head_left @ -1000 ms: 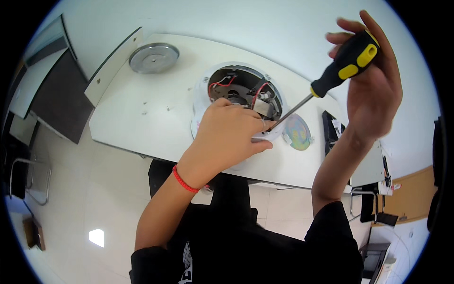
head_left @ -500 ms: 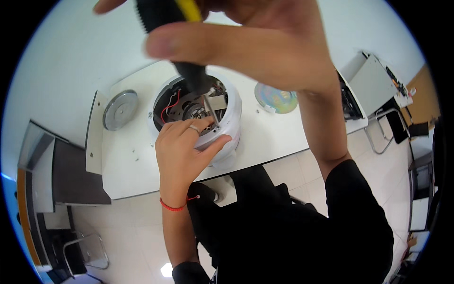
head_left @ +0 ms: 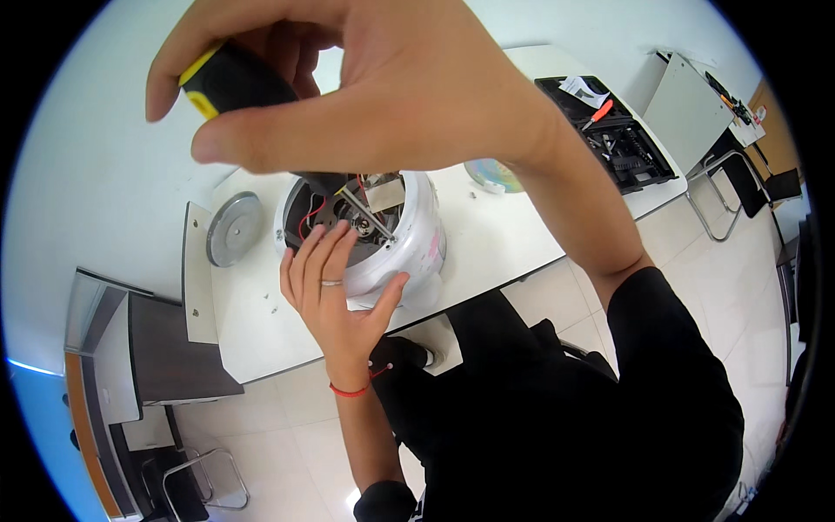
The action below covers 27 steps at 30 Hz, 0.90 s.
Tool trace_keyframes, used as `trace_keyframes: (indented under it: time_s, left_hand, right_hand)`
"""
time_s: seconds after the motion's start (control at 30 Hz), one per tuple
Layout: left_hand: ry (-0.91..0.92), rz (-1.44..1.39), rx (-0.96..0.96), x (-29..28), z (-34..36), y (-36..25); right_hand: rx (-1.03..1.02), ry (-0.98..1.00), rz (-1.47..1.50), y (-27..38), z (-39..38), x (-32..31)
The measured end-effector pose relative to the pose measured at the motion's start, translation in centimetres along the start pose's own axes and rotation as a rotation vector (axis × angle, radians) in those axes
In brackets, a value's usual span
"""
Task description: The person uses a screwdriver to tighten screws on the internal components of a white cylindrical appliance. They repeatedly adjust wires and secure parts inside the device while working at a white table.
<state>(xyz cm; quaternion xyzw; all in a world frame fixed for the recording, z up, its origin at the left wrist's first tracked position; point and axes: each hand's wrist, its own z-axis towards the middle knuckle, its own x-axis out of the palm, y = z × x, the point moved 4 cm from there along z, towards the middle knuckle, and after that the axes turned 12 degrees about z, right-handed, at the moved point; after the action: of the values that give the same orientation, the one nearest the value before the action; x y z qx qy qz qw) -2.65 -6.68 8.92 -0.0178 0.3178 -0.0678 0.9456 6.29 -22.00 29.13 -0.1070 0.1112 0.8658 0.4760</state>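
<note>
A white round appliance housing [head_left: 421, 252] stands on the table with its top uncovered, showing red wires [head_left: 308, 219], a pale plate [head_left: 387, 195] and other metal parts inside. My right hand [head_left: 409, 100] grips the black and yellow handle of a screwdriver [head_left: 242, 83] above it. The screwdriver's shaft slants down to the right, its tip at the rim near a small hole. My left hand [head_left: 335, 296], with a ring and a red cord bracelet, has its fingers spread over the near left side of the rim, holding nothing.
On the white table [head_left: 487, 252], a round grey lid [head_left: 235, 229] lies left of the housing and an iridescent disc [head_left: 492, 174] right of it. Small screws [head_left: 270, 304] lie at the left. A black tool case [head_left: 631, 152] with an orange-handled tool [head_left: 598, 114] sits at the right.
My right hand has shifted left and down with the screwdriver, which now leans more. My left fingers have drawn back from the screwdriver's tip and spread. The view has turned slightly.
</note>
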Motion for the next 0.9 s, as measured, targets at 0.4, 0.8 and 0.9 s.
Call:
trace_keyframes:
  time_s: [0.4, 0.8, 0.9]
  left_hand:
    - [-0.156, 0.030, -0.437, 3.5, -3.1, -3.5]
    - [-0.238, 0.095, -0.358, 4.8, -3.6, -3.4]
    - [-0.242, 0.095, -0.356, 4.8, -3.6, -3.4]
  right_hand:
    - [0.165, 0.100, 0.182, -2.6, -0.5, -0.4]
    - [0.132, 0.114, 0.350, -4.9, -1.9, -1.5]
    - [0.197, 0.167, 0.136, -2.9, -1.1, -2.1]
